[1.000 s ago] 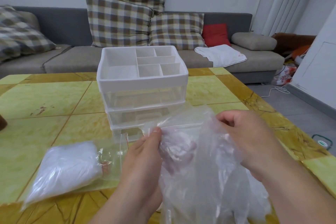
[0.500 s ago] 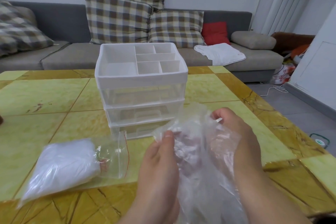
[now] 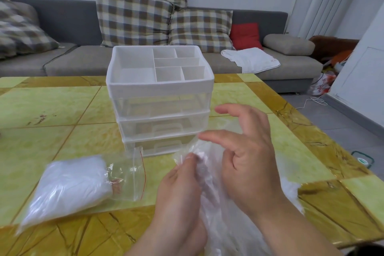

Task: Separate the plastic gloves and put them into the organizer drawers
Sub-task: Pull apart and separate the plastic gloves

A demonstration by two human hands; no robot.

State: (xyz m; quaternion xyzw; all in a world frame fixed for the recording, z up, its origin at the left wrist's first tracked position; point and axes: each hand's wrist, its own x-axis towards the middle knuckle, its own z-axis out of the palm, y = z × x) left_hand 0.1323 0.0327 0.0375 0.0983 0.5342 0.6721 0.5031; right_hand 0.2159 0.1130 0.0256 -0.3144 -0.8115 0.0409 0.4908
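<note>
Two hands worked at the near edge of the yellow desk (image 3: 52,110). The left hand's (image 3: 178,191) fingers (image 3: 188,162) pinched the crumpled top of the clear plastic gloves (image 3: 209,174), bunched between both hands just in front of the organizer (image 3: 160,89). The right hand (image 3: 249,162) hovered over the bunch with fingers spread wide, gripping nothing. The white organizer's three clear drawers (image 3: 164,108) were closed under a divided top tray. A zip bag (image 3: 79,183) packed with white plastic lay flat to the left.
</note>
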